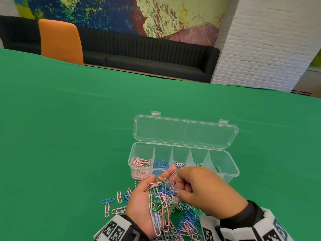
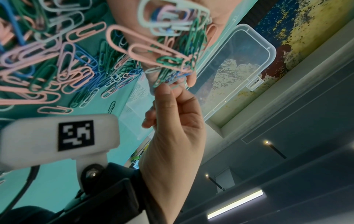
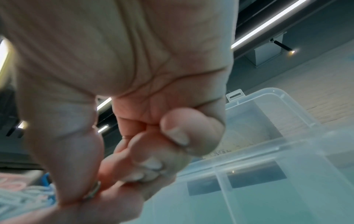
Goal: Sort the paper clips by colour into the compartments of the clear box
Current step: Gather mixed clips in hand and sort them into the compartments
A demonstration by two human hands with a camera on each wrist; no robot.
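Observation:
My left hand [image 1: 161, 175] lies palm up just in front of the clear box [image 1: 232, 172], carrying a heap of mixed clips [image 1: 160, 197] in pink, green, blue and white. My right hand [image 1: 178, 173] hovers over the left fingertips and pinches one pale clip [image 2: 173, 85] between thumb and forefinger, its other fingers curled in. The box lid [image 1: 184, 132] lies open behind. The leftmost compartment holds pink clips [image 1: 140, 164], the second blue clips [image 1: 160, 165], and the following ones hold a few pale clips [image 1: 179, 164]. The rightmost compartment is partly hidden by the right hand.
A loose pile of mixed clips [image 1: 185, 221] lies on the green table [image 1: 69, 136] under and between my wrists, with stray pink and blue clips [image 1: 111, 204] to the left. An orange chair [image 1: 60, 40] and a dark bench stand beyond the far edge.

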